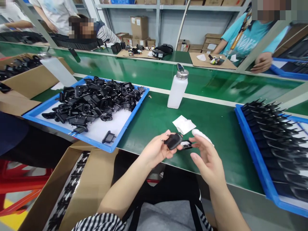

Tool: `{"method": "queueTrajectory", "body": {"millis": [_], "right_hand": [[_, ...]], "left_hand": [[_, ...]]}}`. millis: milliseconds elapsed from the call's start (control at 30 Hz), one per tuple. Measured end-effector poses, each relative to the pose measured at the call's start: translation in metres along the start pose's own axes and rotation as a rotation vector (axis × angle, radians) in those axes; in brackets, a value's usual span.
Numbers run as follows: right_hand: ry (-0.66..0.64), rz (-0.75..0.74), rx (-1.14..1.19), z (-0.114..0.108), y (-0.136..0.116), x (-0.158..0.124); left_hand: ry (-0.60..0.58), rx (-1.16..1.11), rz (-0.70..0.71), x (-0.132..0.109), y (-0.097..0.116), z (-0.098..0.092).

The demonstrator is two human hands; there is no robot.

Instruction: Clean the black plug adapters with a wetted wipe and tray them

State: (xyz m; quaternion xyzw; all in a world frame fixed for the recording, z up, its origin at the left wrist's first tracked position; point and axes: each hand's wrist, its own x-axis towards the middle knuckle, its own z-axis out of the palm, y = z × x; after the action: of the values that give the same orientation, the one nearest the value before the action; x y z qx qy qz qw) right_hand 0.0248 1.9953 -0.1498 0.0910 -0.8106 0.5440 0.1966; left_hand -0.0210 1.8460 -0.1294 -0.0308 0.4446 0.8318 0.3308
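Note:
My left hand (157, 149) is closed around a black plug adapter (173, 141) whose metal pins point left. My right hand (209, 162) is just to the right of it, with thumb and fingers apart and nothing gripped. One of its fingers seems to have a white covering (203, 136). Between my hands, a small black part with a pale inside (186, 145) shows behind the adapter; whether it lies on the bench or touches a hand I cannot tell. Folded white wipes (184, 124) lie on the green bench just beyond.
A blue tray (113, 145) with heaped black plug parts is at left. Another blue tray (260, 170) holds rows of plugs at right. A white pump bottle (177, 91) stands behind the wipes. An open carton (93, 179) sits below left. Co-workers are across the bench.

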Motion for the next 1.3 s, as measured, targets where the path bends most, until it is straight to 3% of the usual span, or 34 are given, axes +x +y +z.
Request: {"method": "queueTrajectory", "body": {"millis": [100, 233, 333, 400, 533, 600, 667, 733, 833, 933, 1033, 1100, 1167, 1233, 1300], "right_hand": [[-0.097, 0.045, -0.023, -0.01, -0.009, 0.016], [-0.278, 0.102, -0.057, -0.019, -0.019, 0.033], [-0.314, 0.091, -0.113, -0.021, -0.024, 0.038], [-0.252, 0.109, -0.12, -0.02, -0.024, 0.038], [0.043, 0.207, -0.025, -0.012, -0.019, 0.03], [0.139, 0.212, -0.012, -0.008, -0.019, 0.026], [0.15, 0.203, 0.025, -0.007, -0.02, 0.023], [0.035, 0.229, 0.119, -0.013, -0.021, 0.024], [-0.252, 0.278, 0.228, -0.028, -0.021, 0.03], [-0.385, 0.218, 0.197, -0.039, -0.019, 0.035], [-0.278, 0.09, 0.036, -0.042, -0.013, 0.035], [-0.144, 0.054, -0.102, -0.042, -0.007, 0.035], [-0.088, 0.086, -0.2, -0.039, 0.0, 0.035], [-0.145, 0.138, -0.26, -0.035, 0.006, 0.036], [-0.227, 0.153, -0.289, -0.031, 0.009, 0.037]], "left_hand": [[-0.065, -0.036, -0.136, 0.01, -0.01, 0.012], [0.024, 0.101, -0.069, 0.015, -0.016, 0.022], [0.132, 0.234, 0.007, 0.017, -0.019, 0.026], [0.133, 0.303, 0.116, 0.017, -0.02, 0.025], [0.047, 0.35, 0.341, 0.014, -0.019, 0.021], [0.013, 0.302, 0.347, 0.015, -0.018, 0.02], [-0.017, 0.207, 0.309, 0.017, -0.017, 0.02], [-0.08, 0.121, 0.221, 0.02, -0.015, 0.019], [-0.258, 0.124, 0.026, 0.022, -0.011, 0.021], [-0.321, 0.184, 0.003, 0.023, -0.008, 0.025], [-0.168, 0.372, 0.106, 0.021, -0.003, 0.021], [0.098, 0.554, 0.285, 0.02, -0.002, 0.01], [0.33, 0.707, 0.442, 0.021, -0.003, -0.003], [0.362, 0.856, 0.459, 0.021, -0.009, -0.013], [0.277, 0.985, 0.428, 0.021, -0.02, -0.017]]}}
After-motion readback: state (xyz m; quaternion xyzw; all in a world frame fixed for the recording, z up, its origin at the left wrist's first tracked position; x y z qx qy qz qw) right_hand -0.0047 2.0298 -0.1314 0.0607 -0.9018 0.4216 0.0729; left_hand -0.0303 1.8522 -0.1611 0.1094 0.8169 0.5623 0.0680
